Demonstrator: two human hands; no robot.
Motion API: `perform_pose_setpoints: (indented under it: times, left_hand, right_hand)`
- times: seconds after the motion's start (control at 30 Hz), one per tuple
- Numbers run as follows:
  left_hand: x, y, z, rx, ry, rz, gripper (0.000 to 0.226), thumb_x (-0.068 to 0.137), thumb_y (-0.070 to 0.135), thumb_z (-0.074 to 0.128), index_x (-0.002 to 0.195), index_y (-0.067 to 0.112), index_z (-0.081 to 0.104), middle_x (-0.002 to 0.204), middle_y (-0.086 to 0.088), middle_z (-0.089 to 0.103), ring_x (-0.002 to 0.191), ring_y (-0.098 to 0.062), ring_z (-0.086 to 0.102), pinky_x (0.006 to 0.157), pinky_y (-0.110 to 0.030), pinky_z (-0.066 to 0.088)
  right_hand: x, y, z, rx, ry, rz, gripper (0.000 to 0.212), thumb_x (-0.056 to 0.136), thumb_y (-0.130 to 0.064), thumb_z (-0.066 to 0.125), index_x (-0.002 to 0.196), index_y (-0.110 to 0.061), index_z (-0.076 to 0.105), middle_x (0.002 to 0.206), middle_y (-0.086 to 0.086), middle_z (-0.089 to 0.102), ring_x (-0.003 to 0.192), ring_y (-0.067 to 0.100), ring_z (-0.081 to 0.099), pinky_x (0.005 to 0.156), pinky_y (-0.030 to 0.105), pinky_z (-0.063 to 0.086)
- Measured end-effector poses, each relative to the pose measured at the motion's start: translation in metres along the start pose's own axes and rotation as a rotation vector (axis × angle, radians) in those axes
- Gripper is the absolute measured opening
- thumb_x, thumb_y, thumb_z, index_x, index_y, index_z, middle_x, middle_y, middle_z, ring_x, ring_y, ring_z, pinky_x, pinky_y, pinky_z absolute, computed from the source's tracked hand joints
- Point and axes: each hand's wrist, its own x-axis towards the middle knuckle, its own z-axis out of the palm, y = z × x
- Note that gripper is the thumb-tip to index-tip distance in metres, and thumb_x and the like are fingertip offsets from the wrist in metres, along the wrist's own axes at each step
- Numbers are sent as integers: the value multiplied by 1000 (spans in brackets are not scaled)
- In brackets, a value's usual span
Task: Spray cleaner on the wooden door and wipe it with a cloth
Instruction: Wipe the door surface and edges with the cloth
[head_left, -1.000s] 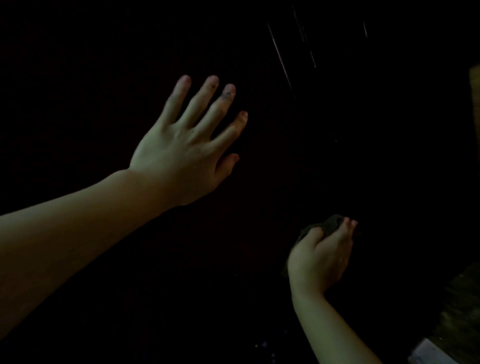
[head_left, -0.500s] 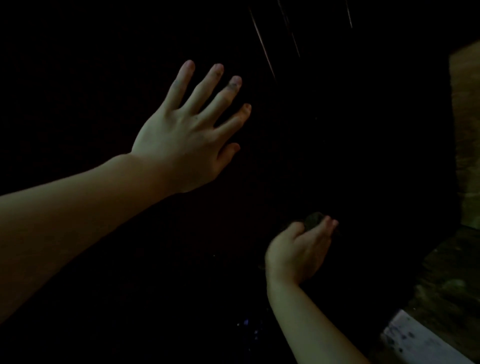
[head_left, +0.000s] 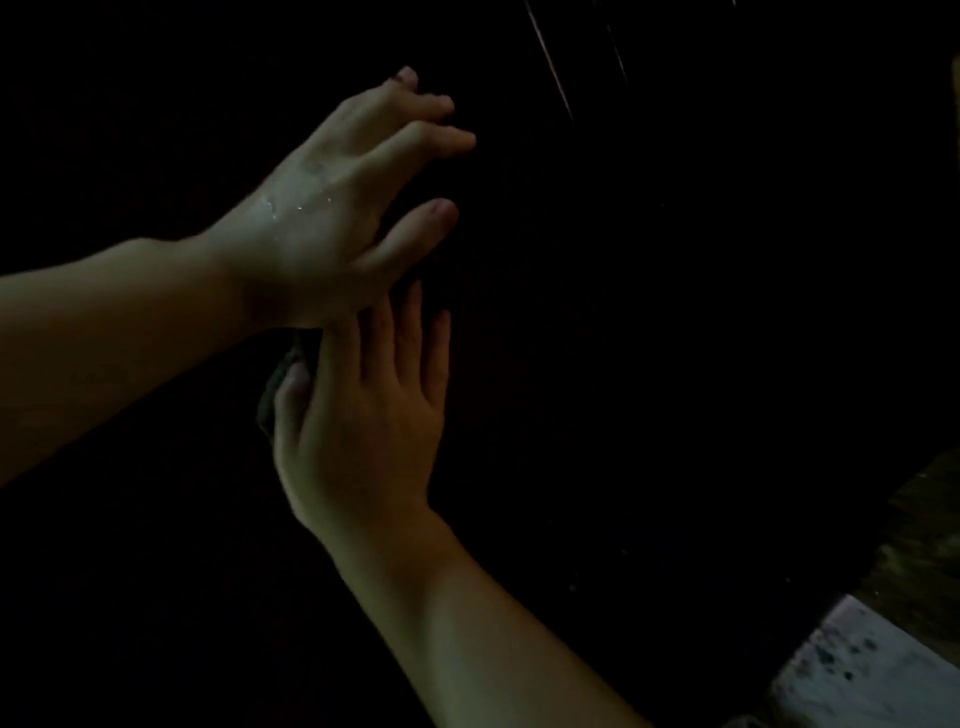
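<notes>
The wooden door (head_left: 649, 312) fills the view and is very dark, with thin bright streaks near the top. My left hand (head_left: 332, 218) hovers at the door, upper centre, fingers bent and apart, holding nothing; wet drops glint on its back. Just below it, my right hand (head_left: 363, 415) lies flat with fingers stretched, its fingertips tucked under the left palm. A dark cloth (head_left: 278, 384) is pressed under the right hand against the door, and only its edge shows beside the thumb. No spray bottle is in view.
At the lower right the door ends at a dim brown floor (head_left: 924, 545). A pale, speckled strip (head_left: 862, 670) lies along the bottom right corner. The rest is too dark to make out.
My right hand has moved up and left with the cloth, from the lower right to just beneath my left hand. My left hand's fingers have bent from a flat spread.
</notes>
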Motion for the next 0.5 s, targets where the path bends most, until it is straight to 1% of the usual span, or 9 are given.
perform_pose_setpoints:
  times: [0.07,0.13,0.17,0.23,0.3,0.33,0.4,0.47,0.5]
  left_hand:
    - [1,-8,-4,149,-28,92,51,97,43,39,134,9,51,145,-15,42,142,-35,25,111,-52,32]
    - [-10,-8,2,338,-40,164,52,94,44,43,132,10,55,145,-17,42,141,-39,25,103,-58,37]
    - [-20,-4,9,420,-83,159,56,93,47,42,135,11,52,148,-17,39,142,-40,24,104,-59,34]
    - [-29,5,16,549,-149,154,68,91,56,33,143,13,40,154,-17,27,145,-37,17,115,-58,18]
    - [-28,12,20,628,-173,135,76,89,63,27,148,15,31,157,-17,19,146,-35,10,116,-58,5]
    - [-28,17,25,648,-174,132,78,88,64,26,149,15,29,157,-17,17,146,-35,9,116,-59,3]
    - [-29,24,35,666,-181,151,78,88,64,26,149,15,28,157,-18,16,146,-35,9,115,-61,2]
    - [-28,24,37,671,-175,180,77,89,63,27,149,14,28,158,-18,16,146,-36,9,115,-61,2]
    - [-28,23,37,673,-171,187,78,89,63,27,149,15,27,158,-18,16,146,-36,9,115,-61,2]
  right_hand:
    - [-18,35,-8,-90,-7,-10,60,84,-32,47,139,-8,45,150,14,37,141,32,28,116,51,20]
    - [-38,83,-21,-195,15,105,68,80,-33,45,142,-6,38,152,15,32,141,32,29,115,50,21]
    - [-47,108,-29,-230,32,209,71,79,-33,42,144,-6,34,153,15,29,142,31,27,116,50,21]
    - [-60,145,-43,-227,79,477,71,81,-32,34,147,-6,28,156,13,23,144,29,22,117,49,18]
    - [-63,154,-44,-188,131,652,70,83,-33,27,149,-6,24,158,11,18,145,30,20,119,43,14]
    - [-60,148,-42,-179,145,643,70,84,-31,28,148,-4,25,157,13,19,144,31,21,119,42,14]
    - [-48,126,-35,-154,135,464,68,82,-24,36,145,1,31,155,19,22,143,34,24,118,41,15]
    - [-38,105,-30,-125,88,287,69,81,-23,41,144,1,32,156,17,21,145,31,20,119,42,13]
    - [-34,100,-29,-112,81,256,69,81,-25,41,145,0,32,157,15,20,146,29,17,120,42,11]
